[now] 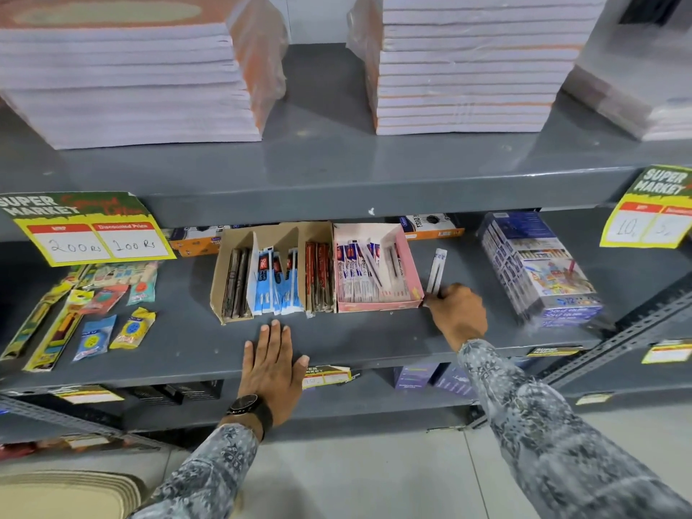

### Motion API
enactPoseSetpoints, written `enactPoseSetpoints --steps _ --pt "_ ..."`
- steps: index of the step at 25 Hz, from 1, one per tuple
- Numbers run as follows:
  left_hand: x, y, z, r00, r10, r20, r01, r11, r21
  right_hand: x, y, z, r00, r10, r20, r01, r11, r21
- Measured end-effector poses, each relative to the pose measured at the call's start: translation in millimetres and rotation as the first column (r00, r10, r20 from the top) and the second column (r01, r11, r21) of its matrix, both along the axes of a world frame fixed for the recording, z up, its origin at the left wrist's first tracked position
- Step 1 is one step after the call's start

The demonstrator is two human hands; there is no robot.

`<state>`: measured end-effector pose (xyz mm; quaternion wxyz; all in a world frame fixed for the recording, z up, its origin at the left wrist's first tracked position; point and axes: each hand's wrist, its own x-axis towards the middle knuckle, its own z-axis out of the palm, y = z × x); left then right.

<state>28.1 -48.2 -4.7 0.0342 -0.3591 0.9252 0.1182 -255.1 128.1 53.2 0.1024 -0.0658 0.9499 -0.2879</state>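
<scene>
My right hand pinches a white pen packet just beside the pink box near the shelf front edge. My left hand lies flat, fingers straight, on that edge.

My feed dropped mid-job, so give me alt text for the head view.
The right hand grips the lower end of a slim white pen packet just right of the pink box on the grey shelf. The left hand rests flat near the shelf's front edge, before the cardboard box of pens.
</scene>
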Motion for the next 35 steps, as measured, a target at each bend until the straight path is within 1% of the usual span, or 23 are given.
enactPoseSetpoints --steps 3,5,7,10,12,15,17,19,21,22,24,25,27,28,29,30,31,32,33,34,35 --pt "1 -1 -3 1.0 -0.008 -0.015 0.008 1.0 -0.009 -1 -4 -5 0.999 -0.037 -0.03 0.037 0.999 0.004" --pt "1 -1 -4 1.0 -0.007 -0.017 0.007 1.0 -0.01 -5 -5 -5 0.997 -0.076 0.009 0.076 0.997 -0.013" --pt "1 0 -3 1.0 -0.008 -0.01 0.007 1.0 -0.016 -9 -7 -4 0.995 -0.093 0.036 0.092 0.996 0.013" --pt "1 0 -1 1.0 -0.007 -0.016 0.006 1.0 -0.01 -8 -2 1 0.994 -0.077 0.071 0.073 0.995 0.066" --pt "2 1 0 1.0 -0.005 -0.015 0.005 1.0 -0.002 -1 14 2 0.993 -0.078 0.085 0.072 0.995 0.072" --pt "1 3 1 1.0 0.003 -0.003 -0.003 1.0 -0.016 19 57 -7 0.993 -0.104 0.063 0.105 0.994 -0.014" --pt "0 4 3 1.0 -0.001 0.018 0.002 1.0 -0.02 35 80 -15 0.982 -0.178 0.063 0.184 0.977 -0.107" --pt "-1 3 6 0.999 -0.006 0.044 0.007 1.0 -0.012 46 89 -24 0.956 -0.269 0.115 0.288 0.934 -0.211" --pt "-1 2 8 0.998 -0.011 0.059 0.011 1.0 -0.001 54 87 -28 0.926 -0.289 0.241 0.363 0.854 -0.372" --pt "-1 2 9 0.997 -0.012 0.07 0.012 1.0 0.004 56 85 -29 0.892 -0.3 0.337 0.431 0.787 -0.442" --pt "-2 1 10 0.995 -0.011 0.099 0.009 1.0 0.011 59 83 -30 0.792 -0.275 0.546 0.576 0.632 -0.518" --pt "-3 0 12 0.993 -0.007 0.114 0.005 1.0 0.017 61 83 -28 0.766 -0.248 0.593 0.608 0.579 -0.543" --pt "-6 0 23 0.993 0.003 0.121 -0.011 0.998 0.068 68 83 -20 0.78 -0.217 0.586 0.607 0.491 -0.626" --pt "-8 1 31 0.995 0.01 0.098 -0.02 0.994 0.109 74 81 -15 0.811 -0.207 0.547 0.576 0.448 -0.684" --pt "-12 4 40 0.999 0.031 0.043 -0.038 0.984 0.172 81 78 -7 0.863 -0.206 0.462 0.503 0.437 -0.745" --pt "-15 9 51 0.996 0.076 -0.047 -0.06 0.958 0.279 88 76 0 0.93 -0.21 0.302 0.367 0.487 -0.792" --pt "-17 15 64 0.974 0.166 -0.158 -0.075 0.883 0.463 95 71 7 0.982 -0.177 0.069 0.161 0.584 -0.796" --pt "-20 23 79 0.92 0.301 -0.25 -0.051 0.726 0.685 102 65 11 0.973 -0.086 -0.214 -0.096 0.694 -0.714" --pt "-22 29 90 0.865 0.417 -0.277 0.02 0.524 0.852 107 60 14 0.875 0.054 -0.481 -0.347 0.762 -0.547" --pt "-25 33 100 0.842 0.48 -0.245 0.075 0.345 0.935 111 56 13 0.728 0.185 -0.66 -0.515 0.783 -0.349" --pt "-24 34 107 0.834 0.506 -0.219 0.112 0.233 0.966 114 53 12 0.604 0.276 -0.748 -0.596 0.779 -0.194"
